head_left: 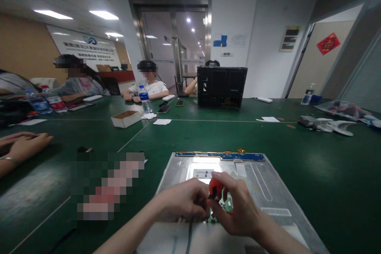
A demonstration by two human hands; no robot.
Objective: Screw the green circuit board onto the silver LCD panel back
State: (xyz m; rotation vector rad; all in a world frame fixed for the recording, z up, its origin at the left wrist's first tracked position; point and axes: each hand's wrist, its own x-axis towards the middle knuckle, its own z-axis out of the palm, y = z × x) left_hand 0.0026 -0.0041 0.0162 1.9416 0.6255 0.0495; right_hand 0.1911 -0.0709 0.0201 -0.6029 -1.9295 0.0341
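A silvery metal panel (pixel 281 190), which looks like the back of a flat display, lies on the green table in front of me. My right hand (pixel 242 206) is closed around the red and black handle of a screwdriver (pixel 215 187), held upright over the panel. Close beside it, my left hand (pixel 186 198) has its fingers pinched together near the screwdriver's lower end; what they grip is hidden. Partly behind my right hand shows a green circuit board (pixel 229 203). A dark cable (pixel 189 233) runs below my left hand toward me. Along the panel's far edge sits a blue circuit strip (pixel 208 156).
A black computer case (pixel 222 87) stands across the green table (pixel 321 162). An open cardboard box (pixel 126 119), a water bottle (pixel 144 99) and phones lie left of it. Grey parts (pixel 324 124) rest at right. Another person's hands (pixel 25 145) are at left; several people sit around.
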